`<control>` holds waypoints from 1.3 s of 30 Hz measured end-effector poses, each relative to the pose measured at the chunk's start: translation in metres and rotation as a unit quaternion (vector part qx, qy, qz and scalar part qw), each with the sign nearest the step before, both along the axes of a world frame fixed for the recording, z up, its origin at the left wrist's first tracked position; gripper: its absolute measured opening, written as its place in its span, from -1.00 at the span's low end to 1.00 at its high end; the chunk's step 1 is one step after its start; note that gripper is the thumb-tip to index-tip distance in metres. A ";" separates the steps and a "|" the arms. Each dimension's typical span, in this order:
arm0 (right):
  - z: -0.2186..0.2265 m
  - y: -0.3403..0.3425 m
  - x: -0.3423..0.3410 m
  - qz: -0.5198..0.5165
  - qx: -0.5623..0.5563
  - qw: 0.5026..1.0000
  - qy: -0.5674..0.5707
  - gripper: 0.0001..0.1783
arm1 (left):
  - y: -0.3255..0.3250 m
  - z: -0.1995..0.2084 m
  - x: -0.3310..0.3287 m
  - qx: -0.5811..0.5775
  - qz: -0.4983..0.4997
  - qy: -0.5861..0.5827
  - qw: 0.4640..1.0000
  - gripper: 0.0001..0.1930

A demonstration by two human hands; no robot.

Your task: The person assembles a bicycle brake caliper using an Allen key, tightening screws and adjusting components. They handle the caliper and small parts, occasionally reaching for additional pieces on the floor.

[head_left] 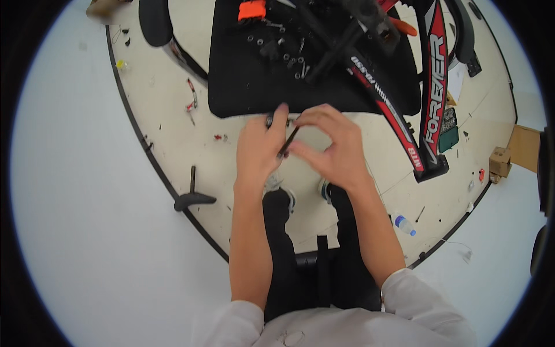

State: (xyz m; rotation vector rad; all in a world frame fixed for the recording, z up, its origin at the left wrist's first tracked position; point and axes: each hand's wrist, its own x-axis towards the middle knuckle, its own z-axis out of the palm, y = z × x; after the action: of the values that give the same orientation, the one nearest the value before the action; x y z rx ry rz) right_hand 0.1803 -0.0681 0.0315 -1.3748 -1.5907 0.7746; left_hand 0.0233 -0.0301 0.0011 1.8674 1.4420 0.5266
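Observation:
My left hand (259, 144) is closed, thumb up, around a small black part (269, 120) that is mostly hidden by the fingers. A thin dark rod (288, 141) slants between the two hands, its lower end against my left hand. My right hand (337, 146) is curled, with its fingertips on the upper end of the rod and its thumb beside it. Both hands are over the floor, just in front of a black chair seat (254, 95). What kind of tool the rod is cannot be made out.
A black and red bicycle frame (435, 87) rests across the seat, its end jutting out right. Nuts, washers and bolts (292, 59) lie beside an orange object (252, 10). On the floor are a bicycle saddle with post (195, 200), a bottle (405, 225) and a cardboard box (500, 161).

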 end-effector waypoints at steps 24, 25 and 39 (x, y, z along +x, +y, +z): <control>-0.001 0.015 0.012 -0.071 -0.072 0.983 0.151 -0.68 | -0.004 0.027 0.039 -0.151 0.120 -0.125 0.973 -0.48; 0.001 0.015 0.014 -0.061 -0.080 0.978 0.183 -0.70 | 0.002 0.025 0.039 -0.206 0.131 -0.201 0.949 -0.54; -0.001 0.018 0.029 0.052 -0.207 0.818 0.535 -0.74 | 0.002 0.025 0.032 -0.181 0.186 -0.281 0.924 -0.78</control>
State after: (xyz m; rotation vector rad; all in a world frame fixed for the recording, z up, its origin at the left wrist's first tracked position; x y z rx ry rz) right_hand 0.2094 -0.0501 0.0309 -0.8033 -0.5969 1.6559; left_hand 0.0551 -0.0281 0.0259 1.0354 1.3735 0.8340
